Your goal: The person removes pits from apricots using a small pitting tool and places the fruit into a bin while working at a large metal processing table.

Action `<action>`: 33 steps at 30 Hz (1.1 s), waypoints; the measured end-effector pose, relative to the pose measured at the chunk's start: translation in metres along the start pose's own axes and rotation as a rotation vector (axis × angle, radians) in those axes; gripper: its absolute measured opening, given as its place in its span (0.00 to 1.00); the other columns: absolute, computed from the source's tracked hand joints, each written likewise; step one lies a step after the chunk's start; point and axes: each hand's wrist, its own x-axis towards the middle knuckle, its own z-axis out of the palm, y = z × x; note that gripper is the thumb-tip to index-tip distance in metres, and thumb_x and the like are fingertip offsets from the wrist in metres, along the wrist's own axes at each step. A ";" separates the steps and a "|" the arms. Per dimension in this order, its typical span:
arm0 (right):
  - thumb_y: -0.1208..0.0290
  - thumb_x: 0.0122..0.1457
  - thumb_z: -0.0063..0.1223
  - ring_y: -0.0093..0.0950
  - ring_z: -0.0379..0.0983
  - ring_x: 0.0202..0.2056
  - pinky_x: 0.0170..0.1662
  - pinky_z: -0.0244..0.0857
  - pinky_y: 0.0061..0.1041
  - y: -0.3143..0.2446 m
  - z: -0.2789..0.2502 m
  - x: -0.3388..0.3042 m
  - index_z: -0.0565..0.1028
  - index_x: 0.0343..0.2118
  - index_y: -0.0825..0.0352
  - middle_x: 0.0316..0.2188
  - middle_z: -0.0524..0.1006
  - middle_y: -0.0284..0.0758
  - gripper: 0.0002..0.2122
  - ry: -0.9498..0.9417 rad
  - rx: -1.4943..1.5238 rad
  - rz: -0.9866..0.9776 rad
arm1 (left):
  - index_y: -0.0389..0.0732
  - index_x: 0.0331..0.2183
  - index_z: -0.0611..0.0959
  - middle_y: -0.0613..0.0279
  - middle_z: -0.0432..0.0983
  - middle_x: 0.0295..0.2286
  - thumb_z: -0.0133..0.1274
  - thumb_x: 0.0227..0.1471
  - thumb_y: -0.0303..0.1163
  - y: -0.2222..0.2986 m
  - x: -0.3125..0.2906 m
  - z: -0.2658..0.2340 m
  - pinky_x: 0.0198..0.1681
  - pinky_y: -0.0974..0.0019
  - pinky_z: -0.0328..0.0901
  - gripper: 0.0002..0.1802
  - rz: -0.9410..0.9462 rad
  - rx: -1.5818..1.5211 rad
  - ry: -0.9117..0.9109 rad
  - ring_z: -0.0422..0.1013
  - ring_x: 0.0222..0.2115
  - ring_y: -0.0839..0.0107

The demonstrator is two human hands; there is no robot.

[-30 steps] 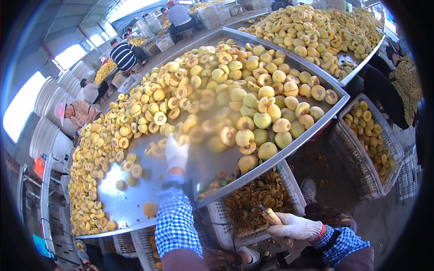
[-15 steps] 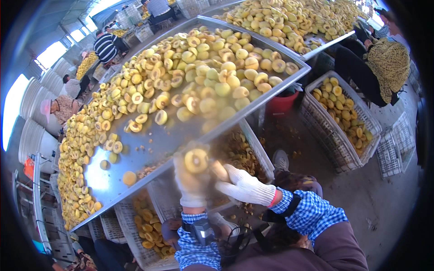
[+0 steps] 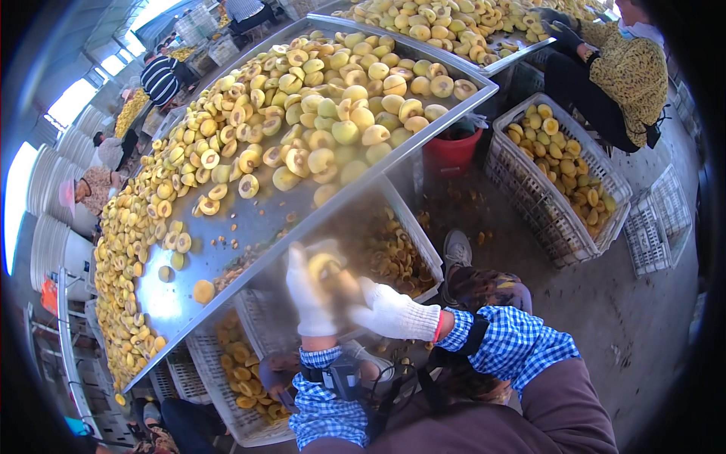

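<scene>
since half a second back both our hands have stayed together in front of our chest, and the view has swung a little so the red bucket (image 3: 451,151) under the table shows plainly now. we have the peach half (image 3: 327,266) clamped in the fingers of our left hand (image 3: 310,299), cut face turned up, just below the rim of the steel table (image 3: 227,234) and over the white crate (image 3: 408,227) of cut fruit. our right hand (image 3: 389,312) is closed and pressed against the fruit from the side; whether it grips a knife or only the peach we cannot tell, as both gloves are blurred. the likeliest slip, we judge, is the wet fruit squirting out of the cotton glove if the right hand pushes too hard, dropping past the crate onto the dirty floor (image 3: 620,325) by our shoe (image 3: 456,250). a hidden blade could also nick the left glove, since the hands sit so tight together.
</scene>
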 end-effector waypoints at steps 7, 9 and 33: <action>0.59 0.52 0.49 0.45 0.71 0.42 0.43 0.65 0.37 -0.016 -0.012 0.002 0.65 0.46 0.72 0.40 0.73 0.52 0.23 -0.181 0.031 0.229 | 0.33 0.36 0.76 0.54 0.76 0.29 0.36 0.60 0.51 -0.007 0.000 0.006 0.31 0.63 0.71 0.28 0.068 0.015 0.106 0.74 0.27 0.63; 0.59 0.52 0.49 0.44 0.72 0.40 0.42 0.66 0.37 -0.013 -0.007 0.001 0.65 0.46 0.73 0.38 0.73 0.52 0.24 -0.142 0.101 0.197 | 0.33 0.36 0.76 0.54 0.76 0.30 0.36 0.60 0.51 -0.008 -0.004 0.008 0.31 0.62 0.72 0.28 0.094 0.045 0.119 0.74 0.27 0.63; 0.66 0.58 0.50 0.16 0.63 0.24 0.27 0.57 0.17 -0.012 -0.022 0.003 0.68 0.40 0.68 0.27 0.68 0.27 0.12 -0.670 0.899 0.348 | 0.35 0.28 0.81 0.58 0.76 0.21 0.40 0.57 0.57 0.006 0.014 -0.010 0.23 0.68 0.70 0.32 -0.193 0.062 0.118 0.73 0.18 0.65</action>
